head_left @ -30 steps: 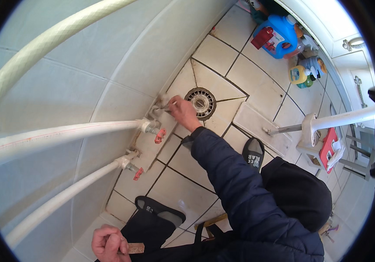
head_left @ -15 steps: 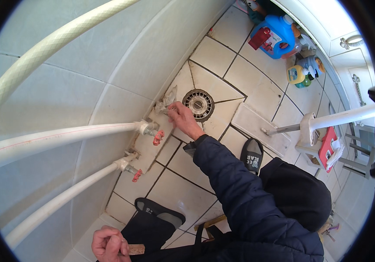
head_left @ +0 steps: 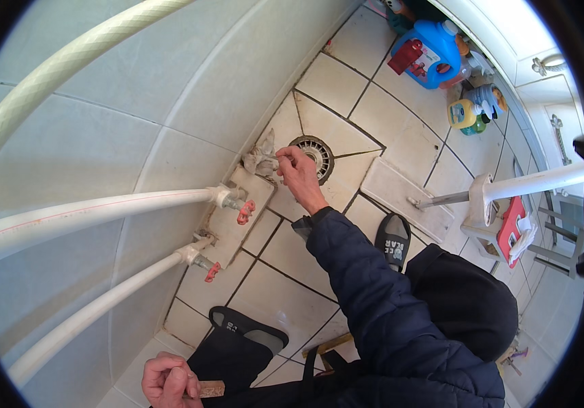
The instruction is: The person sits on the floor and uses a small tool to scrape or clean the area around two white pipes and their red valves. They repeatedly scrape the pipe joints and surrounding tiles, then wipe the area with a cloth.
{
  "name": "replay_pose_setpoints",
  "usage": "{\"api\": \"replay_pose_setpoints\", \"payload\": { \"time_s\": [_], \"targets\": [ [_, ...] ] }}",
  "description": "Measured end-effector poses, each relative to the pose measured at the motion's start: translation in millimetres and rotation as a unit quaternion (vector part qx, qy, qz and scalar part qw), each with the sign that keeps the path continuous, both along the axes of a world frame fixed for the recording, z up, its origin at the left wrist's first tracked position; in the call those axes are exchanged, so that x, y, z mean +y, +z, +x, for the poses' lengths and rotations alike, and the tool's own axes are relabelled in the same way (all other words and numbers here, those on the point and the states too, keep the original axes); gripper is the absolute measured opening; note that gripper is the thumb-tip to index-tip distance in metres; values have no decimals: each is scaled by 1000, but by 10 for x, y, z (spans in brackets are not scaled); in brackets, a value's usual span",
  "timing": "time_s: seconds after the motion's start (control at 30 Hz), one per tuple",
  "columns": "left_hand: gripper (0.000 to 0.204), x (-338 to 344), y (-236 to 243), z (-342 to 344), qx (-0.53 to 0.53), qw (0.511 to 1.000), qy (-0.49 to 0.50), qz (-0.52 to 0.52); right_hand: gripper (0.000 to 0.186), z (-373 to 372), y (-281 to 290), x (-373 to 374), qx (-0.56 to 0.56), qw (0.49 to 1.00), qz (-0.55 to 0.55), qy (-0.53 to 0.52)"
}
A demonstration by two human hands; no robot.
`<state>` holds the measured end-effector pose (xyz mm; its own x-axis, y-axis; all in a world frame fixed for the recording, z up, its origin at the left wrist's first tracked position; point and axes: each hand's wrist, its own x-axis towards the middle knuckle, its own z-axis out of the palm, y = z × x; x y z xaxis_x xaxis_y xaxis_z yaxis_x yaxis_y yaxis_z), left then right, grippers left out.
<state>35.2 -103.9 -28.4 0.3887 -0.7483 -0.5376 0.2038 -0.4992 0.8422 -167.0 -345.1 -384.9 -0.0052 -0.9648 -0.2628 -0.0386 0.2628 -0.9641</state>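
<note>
My right hand (head_left: 298, 178) is above the floor drain (head_left: 318, 151), a round, grimy metal grate with a ring of slots, set at one o'clock from my knuckles. At ten o'clock from those fingers lies a crumpled pale rag (head_left: 260, 158), soft and heavily creased, bunched against the wall. My right fingers are curled narrowly together; I cannot tell whether they grip anything or touch the rag's edge. At seven o'clock in my view, my left hand (head_left: 168, 381) is closed around a brown strip (head_left: 211, 388), flat and rough-looking, jutting toward three o'clock.

I count two smooth white pipes, one at nine o'clock (head_left: 94, 212) and one at eight (head_left: 105, 311), ending in two valves with red handles, upper (head_left: 245, 212) and lower (head_left: 212, 272). One thick hose (head_left: 47, 75) with a cross-hatched weave curves through ten o'clock. My two dark slippers show at four (head_left: 392, 241) and seven (head_left: 247, 330).

My right hand covers the drain's lower left; the brown strip's other end is hidden in my fist, and the hose runs out of sight.
</note>
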Motion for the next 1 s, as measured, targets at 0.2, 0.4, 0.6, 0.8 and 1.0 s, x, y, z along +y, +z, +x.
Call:
{"api": "replay_pose_setpoints", "payload": {
  "time_s": [0.2,0.4,0.6,0.8,1.0],
  "targets": [
    [14,-14,-8,9,4,1000,-10,-7,22,109,19,-28,-21,989,53,133],
    [14,-1,-8,19,2,1000,-1,0,25,33,-263,-99,91,995,27,6],
    [8,-24,-76,-2,-37,999,15,-6,24,111,-343,-128,195,980,-37,35],
    [3,-53,-111,-34,-64,997,35,-4,17,77,-193,-213,-109,974,176,91],
    [15,-82,-26,11,4,1000,-14,-9,19,57,-39,-127,-129,962,191,149]
  ]
}}
